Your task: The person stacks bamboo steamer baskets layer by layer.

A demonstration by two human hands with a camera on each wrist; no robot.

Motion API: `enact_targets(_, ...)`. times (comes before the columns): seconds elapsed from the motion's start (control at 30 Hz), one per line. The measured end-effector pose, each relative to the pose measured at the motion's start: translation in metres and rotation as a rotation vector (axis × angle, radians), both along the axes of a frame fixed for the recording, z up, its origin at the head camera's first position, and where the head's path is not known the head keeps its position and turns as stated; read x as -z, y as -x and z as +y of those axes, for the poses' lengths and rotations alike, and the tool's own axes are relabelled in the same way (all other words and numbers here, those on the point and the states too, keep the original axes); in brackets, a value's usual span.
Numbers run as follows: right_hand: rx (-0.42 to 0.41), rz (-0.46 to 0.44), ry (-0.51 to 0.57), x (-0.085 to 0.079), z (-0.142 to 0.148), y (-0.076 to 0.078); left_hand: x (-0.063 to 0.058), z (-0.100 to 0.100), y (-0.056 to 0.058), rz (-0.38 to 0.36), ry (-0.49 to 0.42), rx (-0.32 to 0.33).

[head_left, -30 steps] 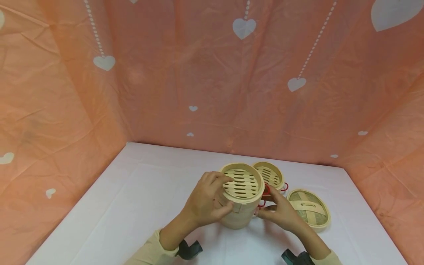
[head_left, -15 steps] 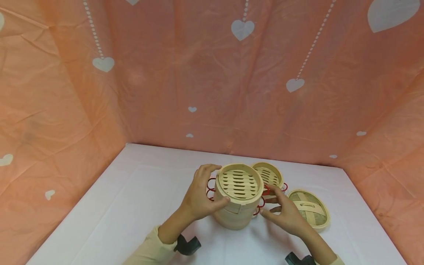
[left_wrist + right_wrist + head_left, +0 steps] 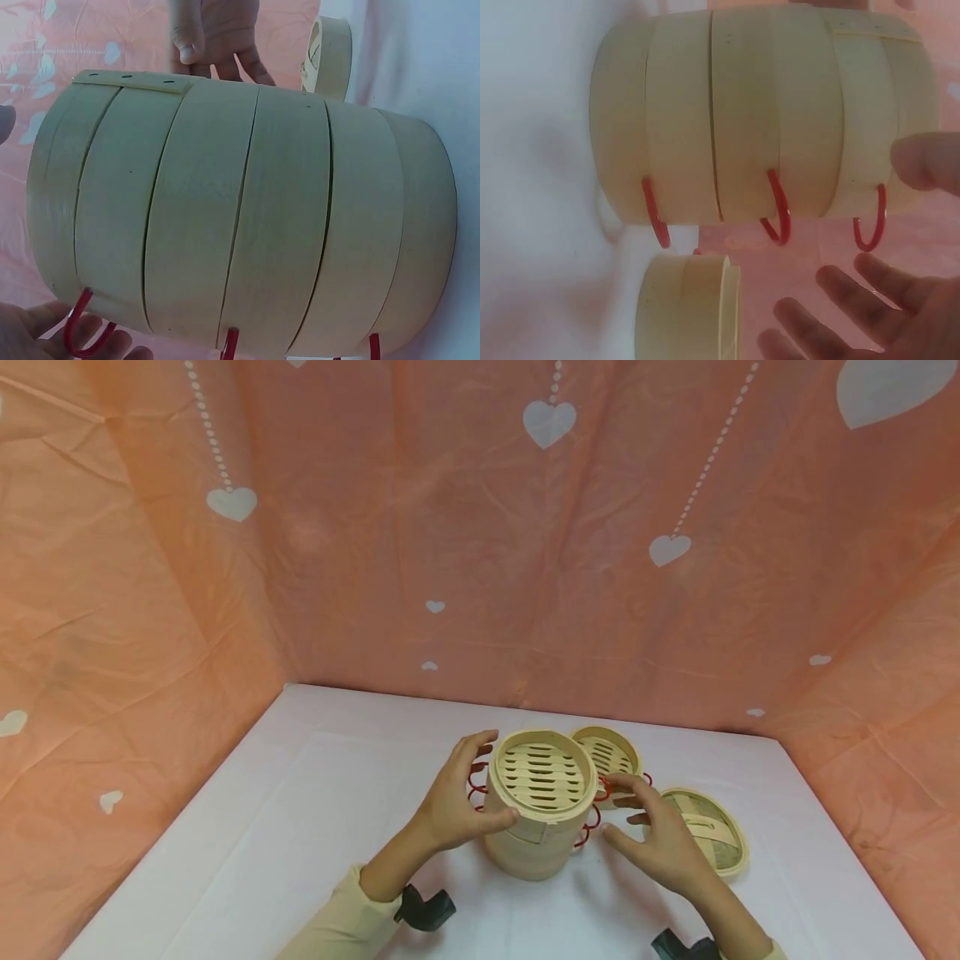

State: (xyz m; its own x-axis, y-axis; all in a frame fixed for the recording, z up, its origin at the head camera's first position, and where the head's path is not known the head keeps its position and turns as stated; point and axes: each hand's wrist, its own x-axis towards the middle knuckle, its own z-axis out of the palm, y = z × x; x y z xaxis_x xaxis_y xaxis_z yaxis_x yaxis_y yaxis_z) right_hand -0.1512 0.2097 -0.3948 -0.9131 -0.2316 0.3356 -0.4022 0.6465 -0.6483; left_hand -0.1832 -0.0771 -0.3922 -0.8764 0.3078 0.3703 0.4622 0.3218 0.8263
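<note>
A stack of round bamboo steamer baskets point(image 3: 534, 847) stands upright, its slatted top tier facing up and red loop handles on both sides. At its left side my left hand point(image 3: 450, 806) is spread, thumb toward the front and fingertips near the top rim. In the left wrist view, fingers point(image 3: 26, 334) of that hand show behind a red handle point(image 3: 75, 330). My right hand point(image 3: 663, 843) is held to the right of the stack, fingers spread and apart from it. The right wrist view shows its thumb point(image 3: 926, 161) overlapping the top tier.
Behind the stack, to the right, sits another steamer basket point(image 3: 609, 756) with slats and a red handle. A woven bamboo lid point(image 3: 708, 835) lies right of it, partly hidden by my right hand. All stand on a white table point(image 3: 360, 743) before an orange heart-patterned cloth point(image 3: 480, 527).
My left hand has drawn back from over the top rim to the stack's left side, uncovering the red handles there. My right hand has moved right, away from the handles. The stack has shifted slightly left.
</note>
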Motion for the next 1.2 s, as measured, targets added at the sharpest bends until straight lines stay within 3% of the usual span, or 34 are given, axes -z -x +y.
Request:
enact_targets(0.27, 0.020, 0.199, -0.088, -0.003, 0.006, 0.004, 0.001, 0.002, 0.001, -0.017, -0.045, 0.032)
enact_targets(0.47, 0.010, 0.256, -0.173, -0.004, 0.012, 0.011, 0.002, 0.003, 0.000, -0.022, -0.051, 0.013)
enact_targets(0.87, 0.021, 0.266, -0.291, 0.003, 0.016, 0.029, 0.000, 0.005, 0.004, -0.071, -0.017, -0.002)
enact_targets(1.2, -0.001, 0.219, -0.292, 0.012, 0.019, 0.043, 0.000, 0.004, 0.005, -0.063, -0.037, 0.015)
